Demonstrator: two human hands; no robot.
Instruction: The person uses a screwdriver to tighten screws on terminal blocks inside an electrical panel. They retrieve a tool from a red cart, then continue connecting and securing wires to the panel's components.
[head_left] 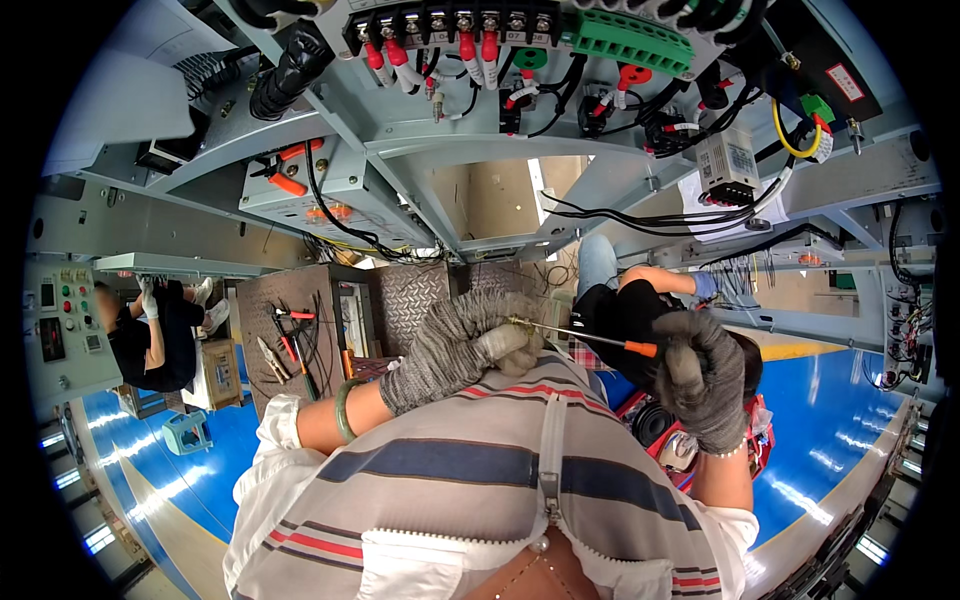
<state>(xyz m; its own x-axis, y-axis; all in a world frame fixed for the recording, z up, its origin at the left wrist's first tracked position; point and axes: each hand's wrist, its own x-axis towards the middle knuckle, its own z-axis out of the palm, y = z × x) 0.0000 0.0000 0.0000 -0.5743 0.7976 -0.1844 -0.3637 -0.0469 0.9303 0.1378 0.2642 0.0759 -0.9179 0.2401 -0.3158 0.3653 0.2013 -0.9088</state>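
Observation:
In a grey knit glove, my left hand (465, 345) is closed in front of my chest, its fingertips pinching a small brass-coloured part (522, 322) too small to name. My right hand (703, 380), gloved the same way, grips a screwdriver (590, 336) with an orange handle, most of which the fingers hide. Its thin metal shaft points left, and the tip reaches the brass-coloured part at my left fingers. Whether the tip touches it I cannot tell.
Overhead is a metal cabinet frame with a black terminal block (455, 28), a green connector (632, 42) and hanging black cables (650, 215). Pliers (290, 345) lie on a dark bench at left. A co-worker in black (625, 320) is close beyond my right hand; another (165, 335) sits far left.

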